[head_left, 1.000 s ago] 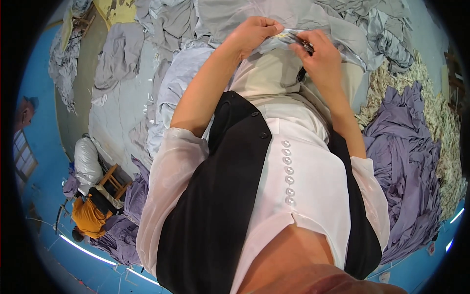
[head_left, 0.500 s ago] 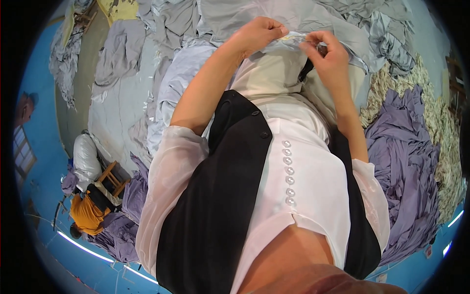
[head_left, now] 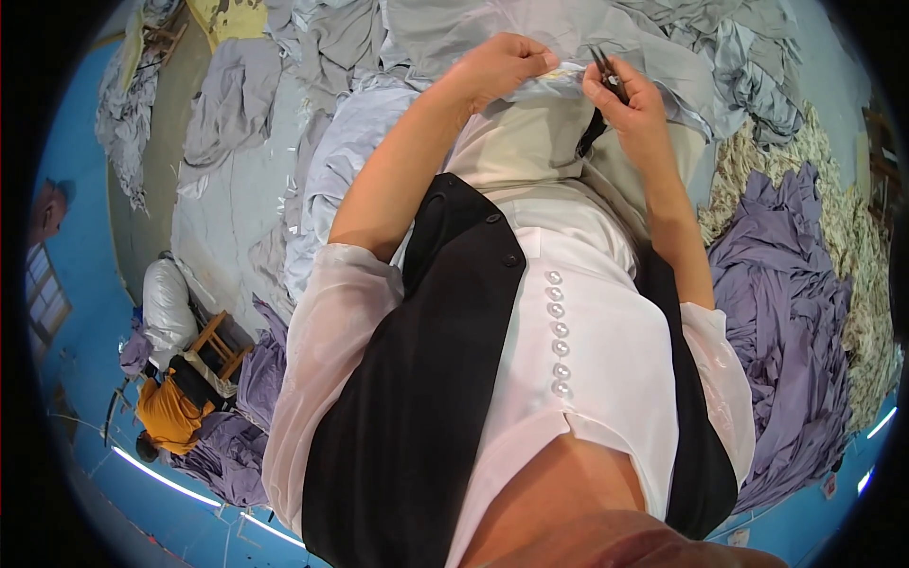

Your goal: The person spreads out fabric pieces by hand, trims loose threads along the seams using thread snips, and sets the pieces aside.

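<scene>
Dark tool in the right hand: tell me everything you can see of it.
The dark tool is small and slim, looks metallic and resembles thread snips. Two narrow, pointed tips stand slightly apart, aimed away from the wearer and a little to the left. The right hand grips its body, and the fingers hide part of it. It shows against the grey cloth; whether the tips touch it, I cannot tell.

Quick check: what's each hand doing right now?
Left hand: closed, pinching the edge of pale cloth.
Right hand: closed, holding a dark two-pronged tool.
</scene>
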A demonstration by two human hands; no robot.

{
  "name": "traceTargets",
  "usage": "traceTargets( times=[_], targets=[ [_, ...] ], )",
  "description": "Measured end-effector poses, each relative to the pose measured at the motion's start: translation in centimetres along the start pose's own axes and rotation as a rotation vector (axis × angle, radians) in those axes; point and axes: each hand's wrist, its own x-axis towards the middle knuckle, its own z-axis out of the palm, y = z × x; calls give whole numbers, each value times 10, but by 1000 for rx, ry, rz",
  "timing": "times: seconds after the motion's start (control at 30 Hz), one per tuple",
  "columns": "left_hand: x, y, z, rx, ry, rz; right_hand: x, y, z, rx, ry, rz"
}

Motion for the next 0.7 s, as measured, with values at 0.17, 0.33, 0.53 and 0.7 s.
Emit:
traceTargets(
  times=[0.17, 0.33, 0.53, 0.7],
  targets=[
    [4, -5, 0, 50, 8, 19, -2, -17, 9, 201, -36, 93],
    [2, -2, -2, 38, 35, -5, -26, -3, -29, -339, -113, -31],
    [1, 1, -2, -39, 16, -18, -34, -39, -32, -529, 12, 134],
    [3, -1, 1, -75, 55, -49, 0, -25, 15, -479, 155, -231]
  ],
)
